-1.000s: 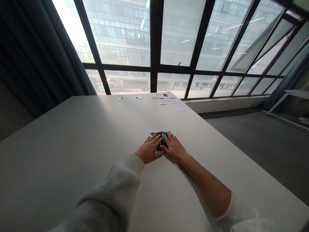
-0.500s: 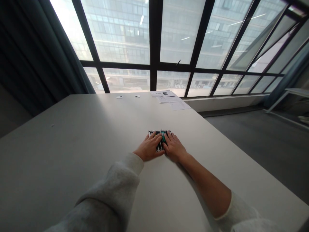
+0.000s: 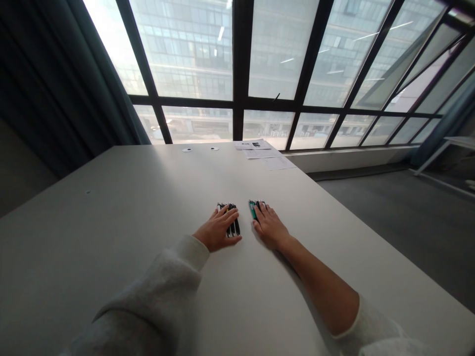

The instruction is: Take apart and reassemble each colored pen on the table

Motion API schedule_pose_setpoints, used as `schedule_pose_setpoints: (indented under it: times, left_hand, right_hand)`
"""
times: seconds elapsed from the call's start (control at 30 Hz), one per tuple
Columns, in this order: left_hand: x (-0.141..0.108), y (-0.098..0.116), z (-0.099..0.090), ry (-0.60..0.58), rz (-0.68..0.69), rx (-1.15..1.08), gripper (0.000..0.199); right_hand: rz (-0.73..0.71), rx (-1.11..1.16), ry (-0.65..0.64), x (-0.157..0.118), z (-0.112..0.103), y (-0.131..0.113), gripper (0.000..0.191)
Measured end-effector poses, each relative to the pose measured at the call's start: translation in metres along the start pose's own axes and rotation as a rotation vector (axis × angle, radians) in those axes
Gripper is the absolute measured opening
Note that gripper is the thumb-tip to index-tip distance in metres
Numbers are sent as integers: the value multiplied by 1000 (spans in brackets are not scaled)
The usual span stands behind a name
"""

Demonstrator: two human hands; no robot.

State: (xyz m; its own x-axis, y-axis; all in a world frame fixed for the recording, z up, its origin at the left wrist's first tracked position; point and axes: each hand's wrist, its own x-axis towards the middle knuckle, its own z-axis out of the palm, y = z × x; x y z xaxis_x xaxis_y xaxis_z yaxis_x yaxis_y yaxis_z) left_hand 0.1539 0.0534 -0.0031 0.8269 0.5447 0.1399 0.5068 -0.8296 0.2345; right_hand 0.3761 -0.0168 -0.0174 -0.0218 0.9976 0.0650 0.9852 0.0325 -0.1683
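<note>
My left hand [image 3: 217, 230] lies palm down on a bunch of side-by-side pens [image 3: 233, 226], mostly black with silver tips, and its fingers cover their upper part. My right hand [image 3: 269, 226] rests on a second bunch of pens [image 3: 256, 207], which includes a green one, with the pen tips showing beyond the fingers. A narrow strip of white table [image 3: 111, 222] shows between the two bunches. Both forearms lie along the tabletop.
Several printed papers [image 3: 258, 151] lie at the far end of the table near the window. Two small round white fittings [image 3: 187, 150] sit near that far edge. Grey floor lies to the right, and a dark curtain [image 3: 55, 84] hangs at the left.
The single group of pens has parted into two bunches. My left hand has slid left with one and my right hand holds the other in nearly the same place.
</note>
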Motion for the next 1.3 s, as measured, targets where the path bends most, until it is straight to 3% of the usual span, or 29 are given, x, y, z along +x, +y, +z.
schedule_pose_setpoints:
  times: [0.17, 0.37, 0.5, 0.67, 1.03, 1.3]
  left_hand:
    - [-45, -23, -14, -37, -60, 12, 76]
    - [-118, -47, -29, -21, -134, 28, 73]
    - [-149, -53, -34, -18, -156, 37, 73]
    - [-155, -53, -34, -8, -148, 26, 74]
    - [-154, -46, -34, 47, -134, -11, 73]
    - [-154, -48, -29, 82, -122, -32, 80]
  right_hand:
    - [-24, -10, -22, -3, 1, -8, 64]
    - [-55, -18, -49, -10, 6, -39, 66]
    - [-40, -35, -62, -10, 8, -56, 65]
    - [-57, -14, -77, -10, 11, -84, 66]
    - [-134, 74, -44, -24, 20, -180, 66]
    - [-186, 132, -51, -25, 21, -193, 65]
